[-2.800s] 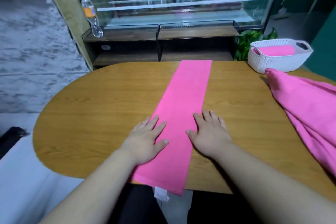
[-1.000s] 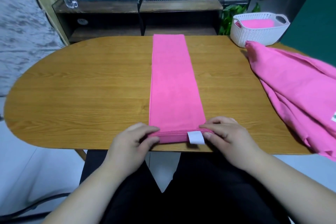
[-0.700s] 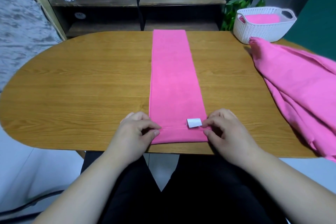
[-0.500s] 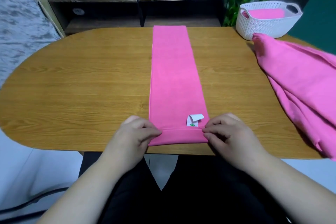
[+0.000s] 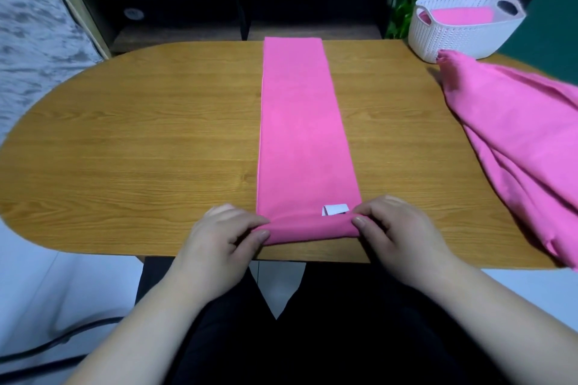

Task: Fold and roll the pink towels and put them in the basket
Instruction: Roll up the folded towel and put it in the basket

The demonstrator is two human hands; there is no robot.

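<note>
Rolling is properly underway now, since the near end of the pink towel [image 5: 300,134], flat a second ago, is a little tube at the near edge of the table [image 5: 156,150], left hand [image 5: 219,237] and right hand [image 5: 394,228] each pinching one end.

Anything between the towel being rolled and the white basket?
Mostly bare table. The left hand and right hand pinch the rolled near end of the folded towel. The loose pink heap lies right of the path, its tip at the basket near wall; a lifted carry should clear it.
</note>
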